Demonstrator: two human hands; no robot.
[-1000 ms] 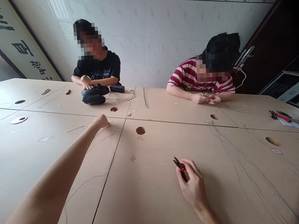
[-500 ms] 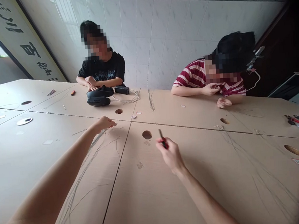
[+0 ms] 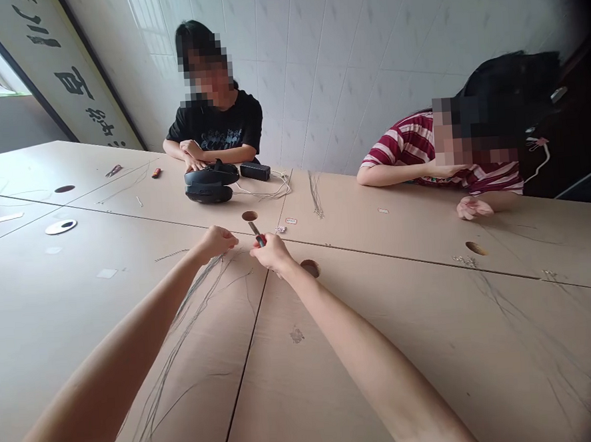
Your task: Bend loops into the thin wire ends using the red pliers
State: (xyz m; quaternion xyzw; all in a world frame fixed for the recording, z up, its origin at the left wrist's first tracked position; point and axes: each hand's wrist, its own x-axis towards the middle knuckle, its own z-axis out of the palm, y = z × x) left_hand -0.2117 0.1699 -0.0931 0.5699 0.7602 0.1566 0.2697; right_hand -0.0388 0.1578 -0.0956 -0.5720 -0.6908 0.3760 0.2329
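Note:
My left hand [image 3: 217,242] is closed in a pinch just above the table; what its fingertips hold is too small to make out. Beneath and beside it lies a bundle of long thin grey strands [image 3: 181,321], running toward the table's near edge. My right hand [image 3: 273,252] is wrapped round a small slim tool [image 3: 258,235] with a metallic end and a bit of red at the grip. Its tip points up and to the left, close to my left fingertips but apart from them. Most of the tool's handle is hidden in my palm.
Across the table [image 3: 363,350], two people sit. A black headset-like device [image 3: 209,186] and a black box [image 3: 255,171] lie before one. Other strand bundles [image 3: 316,196] rest at the back and right. Round holes [image 3: 310,268] and seams break the tabletop.
My right hand has moved left with the tool, up to my left hand. The left hand stays pinched in much the same place. The view has shifted slightly.

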